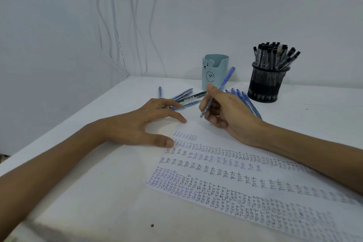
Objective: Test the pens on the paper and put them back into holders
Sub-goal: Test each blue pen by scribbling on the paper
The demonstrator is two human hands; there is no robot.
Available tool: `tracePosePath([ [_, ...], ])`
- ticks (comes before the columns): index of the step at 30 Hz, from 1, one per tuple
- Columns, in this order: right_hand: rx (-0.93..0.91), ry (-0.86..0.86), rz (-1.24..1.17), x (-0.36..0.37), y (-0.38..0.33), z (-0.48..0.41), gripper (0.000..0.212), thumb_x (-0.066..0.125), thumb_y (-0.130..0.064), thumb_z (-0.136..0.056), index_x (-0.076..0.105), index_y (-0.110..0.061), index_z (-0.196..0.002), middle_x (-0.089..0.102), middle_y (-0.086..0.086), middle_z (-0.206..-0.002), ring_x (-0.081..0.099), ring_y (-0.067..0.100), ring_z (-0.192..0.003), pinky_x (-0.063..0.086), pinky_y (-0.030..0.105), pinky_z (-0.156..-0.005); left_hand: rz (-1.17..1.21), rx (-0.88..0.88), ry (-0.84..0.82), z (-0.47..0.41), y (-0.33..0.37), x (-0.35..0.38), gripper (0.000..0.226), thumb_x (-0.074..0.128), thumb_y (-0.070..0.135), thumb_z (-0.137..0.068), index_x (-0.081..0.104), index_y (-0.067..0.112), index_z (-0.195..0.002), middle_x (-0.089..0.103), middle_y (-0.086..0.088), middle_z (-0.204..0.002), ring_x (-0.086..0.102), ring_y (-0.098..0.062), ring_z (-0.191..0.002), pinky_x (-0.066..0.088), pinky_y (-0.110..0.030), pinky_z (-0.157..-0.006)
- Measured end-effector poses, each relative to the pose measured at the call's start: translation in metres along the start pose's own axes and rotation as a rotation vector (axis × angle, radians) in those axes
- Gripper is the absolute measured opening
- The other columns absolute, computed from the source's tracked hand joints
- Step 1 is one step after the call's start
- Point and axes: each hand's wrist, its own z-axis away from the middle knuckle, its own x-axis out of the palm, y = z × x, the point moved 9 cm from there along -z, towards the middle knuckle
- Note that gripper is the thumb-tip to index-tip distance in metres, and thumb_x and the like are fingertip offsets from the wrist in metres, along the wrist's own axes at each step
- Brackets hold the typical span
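Note:
A white paper (245, 188) covered with rows of handwritten test words lies on the table. My right hand (225, 112) grips a blue pen (225, 78) in a writing hold, tip pointing down just above the paper's far end. My left hand (145, 124) rests flat on the paper's left corner with fingers spread, holding nothing. Loose blue pens (181, 94) and a dark pen (193, 96) lie beyond my left hand. More blue pens (243, 96) lie behind my right hand. A teal bear holder (215, 71) stands at the back. A black mesh holder (267, 82) is full of black pens.
The white table (98, 192) meets a white wall behind the holders. White cables (115, 25) hang down the wall at the back left. The table's left edge runs diagonally near my left forearm. A small dark speck (152, 225) sits near the front.

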Motion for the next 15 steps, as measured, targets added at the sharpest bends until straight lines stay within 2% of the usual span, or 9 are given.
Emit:
tracePosePath([
  [2, -0.047, -0.015, 0.017, 0.001, -0.001, 0.001, 0.033, 0.057, -0.037, -0.101, 0.073, -0.015, -0.081, 0.058, 0.002, -0.069, 0.047, 0.009, -0.055, 0.036, 0.016, -0.046, -0.034, 0.046, 0.062, -0.001, 0.002, -0.004, 0.047, 0.067, 0.063, -0.094, 0.055, 0.054, -0.139, 0.028, 0.033, -0.158, 0.016, 0.003, -0.154, 0.021, -0.011, -0.116],
  [4, -0.072, -0.035, -0.003, 0.002, -0.004, 0.002, 0.012, 0.067, -0.025, -0.097, 0.068, -0.013, -0.098, 0.062, 0.005, -0.073, 0.050, 0.011, -0.054, 0.037, 0.017, -0.044, -0.043, 0.105, 0.204, -0.001, 0.005, -0.014, 0.039, 0.062, 0.058, -0.096, 0.063, 0.045, -0.133, 0.043, 0.027, -0.153, 0.032, -0.008, -0.151, 0.029, -0.019, -0.118],
  [6, -0.074, -0.040, -0.054, 0.002, -0.005, 0.001, 0.023, 0.072, -0.019, -0.091, 0.058, -0.010, -0.107, 0.065, 0.010, -0.072, 0.053, 0.016, -0.050, 0.039, 0.020, -0.040, -0.019, 0.136, 0.377, 0.003, 0.002, -0.028, 0.030, 0.058, 0.050, -0.100, 0.070, 0.034, -0.123, 0.058, 0.020, -0.142, 0.049, -0.016, -0.141, 0.039, -0.032, -0.115],
  [8, -0.067, -0.021, -0.106, 0.002, -0.006, 0.000, 0.024, 0.067, -0.025, -0.095, 0.055, -0.008, -0.107, 0.066, 0.013, -0.070, 0.056, 0.018, -0.048, 0.044, 0.022, -0.042, 0.003, 0.128, 0.478, 0.007, -0.006, -0.038, 0.026, 0.057, 0.045, -0.101, 0.073, 0.027, -0.114, 0.067, 0.015, -0.131, 0.059, -0.019, -0.130, 0.045, -0.037, -0.109],
  [11, -0.036, 0.017, -0.138, -0.002, -0.002, -0.001, 0.031, 0.050, -0.037, -0.105, 0.057, -0.008, -0.097, 0.069, 0.015, -0.072, 0.059, 0.021, -0.049, 0.047, 0.024, -0.044, -0.012, 0.101, 0.503, 0.007, -0.018, -0.039, 0.026, 0.059, 0.046, -0.099, 0.074, 0.026, -0.107, 0.069, 0.015, -0.126, 0.062, -0.019, -0.122, 0.046, -0.039, -0.105],
  [15, -0.025, 0.019, -0.178, -0.005, -0.003, -0.003, 0.034, 0.056, -0.038, -0.101, 0.062, -0.009, -0.084, 0.070, 0.017, -0.076, 0.060, 0.019, -0.050, 0.050, 0.021, -0.045, -0.001, 0.100, 0.467, 0.002, -0.020, -0.033, 0.028, 0.060, 0.047, -0.098, 0.073, 0.025, -0.108, 0.067, 0.015, -0.128, 0.061, -0.020, -0.123, 0.047, -0.037, -0.104],
])
